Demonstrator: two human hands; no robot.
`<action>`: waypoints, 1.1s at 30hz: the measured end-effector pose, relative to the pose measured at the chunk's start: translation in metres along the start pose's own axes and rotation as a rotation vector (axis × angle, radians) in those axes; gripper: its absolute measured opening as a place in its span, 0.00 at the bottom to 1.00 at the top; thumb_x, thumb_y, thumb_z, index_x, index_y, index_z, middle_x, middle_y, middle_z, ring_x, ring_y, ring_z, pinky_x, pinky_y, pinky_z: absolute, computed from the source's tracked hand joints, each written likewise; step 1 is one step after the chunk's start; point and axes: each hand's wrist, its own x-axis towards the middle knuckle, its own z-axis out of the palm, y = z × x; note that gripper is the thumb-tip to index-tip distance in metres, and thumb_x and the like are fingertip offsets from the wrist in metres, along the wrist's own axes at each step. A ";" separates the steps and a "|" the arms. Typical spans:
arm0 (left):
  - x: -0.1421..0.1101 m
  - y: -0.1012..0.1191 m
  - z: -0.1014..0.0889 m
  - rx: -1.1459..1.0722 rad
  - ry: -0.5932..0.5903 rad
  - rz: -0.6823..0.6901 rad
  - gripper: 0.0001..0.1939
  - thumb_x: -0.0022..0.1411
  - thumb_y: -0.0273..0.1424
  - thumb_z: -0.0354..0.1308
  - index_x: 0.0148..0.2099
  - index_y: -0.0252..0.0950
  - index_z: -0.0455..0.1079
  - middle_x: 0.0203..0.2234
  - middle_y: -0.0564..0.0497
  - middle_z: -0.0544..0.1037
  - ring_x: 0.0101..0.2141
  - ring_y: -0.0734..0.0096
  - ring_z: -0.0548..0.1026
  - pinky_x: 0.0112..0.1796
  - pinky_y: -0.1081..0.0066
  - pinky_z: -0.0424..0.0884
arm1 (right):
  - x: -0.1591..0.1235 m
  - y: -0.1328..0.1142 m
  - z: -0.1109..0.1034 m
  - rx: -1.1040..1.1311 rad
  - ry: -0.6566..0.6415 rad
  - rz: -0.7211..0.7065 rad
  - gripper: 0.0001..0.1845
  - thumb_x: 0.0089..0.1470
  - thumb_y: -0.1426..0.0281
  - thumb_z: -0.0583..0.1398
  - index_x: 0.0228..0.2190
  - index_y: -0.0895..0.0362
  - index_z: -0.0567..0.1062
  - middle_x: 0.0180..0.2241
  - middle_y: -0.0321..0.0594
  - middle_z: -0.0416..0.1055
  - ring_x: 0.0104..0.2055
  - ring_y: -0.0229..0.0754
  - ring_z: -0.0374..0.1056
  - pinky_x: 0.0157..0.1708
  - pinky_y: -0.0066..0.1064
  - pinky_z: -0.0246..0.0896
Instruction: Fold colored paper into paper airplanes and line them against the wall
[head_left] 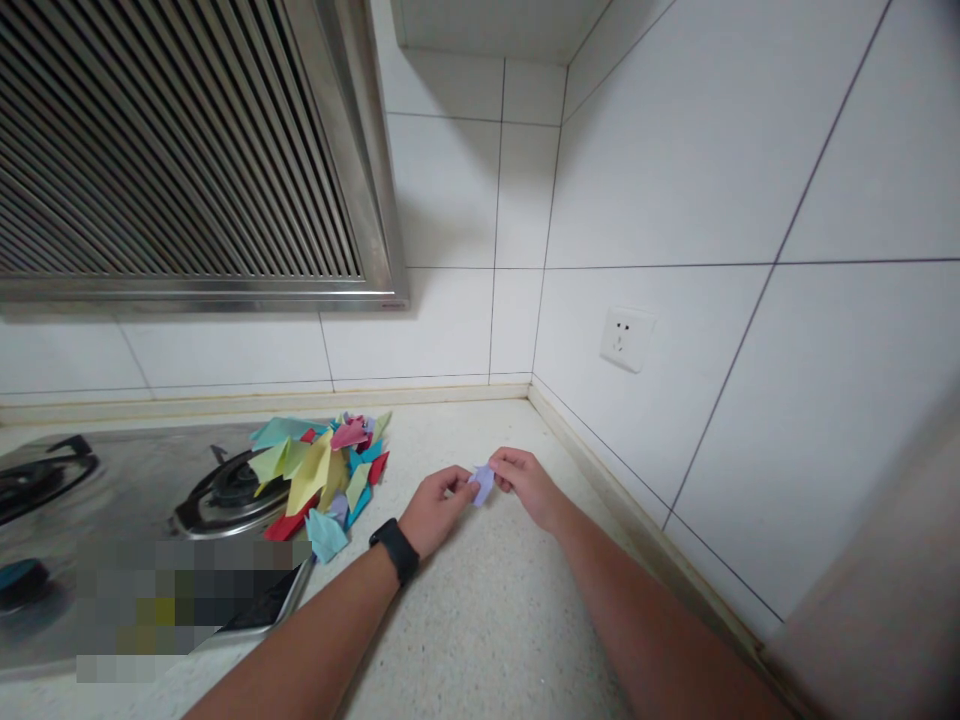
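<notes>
Between my two hands is a small piece of lilac folded paper (482, 486), held just over the pale speckled countertop (480, 620). My left hand (437, 508), with a black watch on its wrist, pinches the paper's left side. At the upper right edge, the thumb and fingertips of my right hand (527, 483) are closed on the same paper. Fingertips cover part of it, so its full shape is hidden. Left of my hands lies a heap of colourful folded papers (311, 472) in yellow, teal, red, pink and green.
The heap partly covers the right burner (225, 500) of a steel gas stove (142, 480). Above it hangs a range hood (382, 200). A wall socket (627, 340) is on the tiled right wall, which borders the counter. Part of the stove front is pixelated.
</notes>
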 end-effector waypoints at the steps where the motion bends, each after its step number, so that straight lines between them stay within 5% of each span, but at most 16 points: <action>1: 0.000 0.001 0.000 -0.006 -0.013 0.005 0.16 0.62 0.41 0.52 0.34 0.33 0.71 0.24 0.54 0.69 0.27 0.74 0.65 0.31 0.74 0.62 | -0.001 -0.001 0.000 -0.001 0.001 0.000 0.13 0.52 0.61 0.59 0.23 0.58 0.70 0.19 0.31 0.61 0.21 0.32 0.52 0.22 0.27 0.44; 33: 0.004 -0.005 0.001 0.000 0.001 0.058 0.14 0.61 0.38 0.55 0.32 0.33 0.71 0.24 0.53 0.71 0.28 0.73 0.66 0.31 0.74 0.60 | -0.005 -0.001 0.005 -0.020 0.010 0.043 0.14 0.50 0.61 0.60 0.22 0.58 0.68 0.16 0.29 0.58 0.18 0.30 0.48 0.19 0.27 0.40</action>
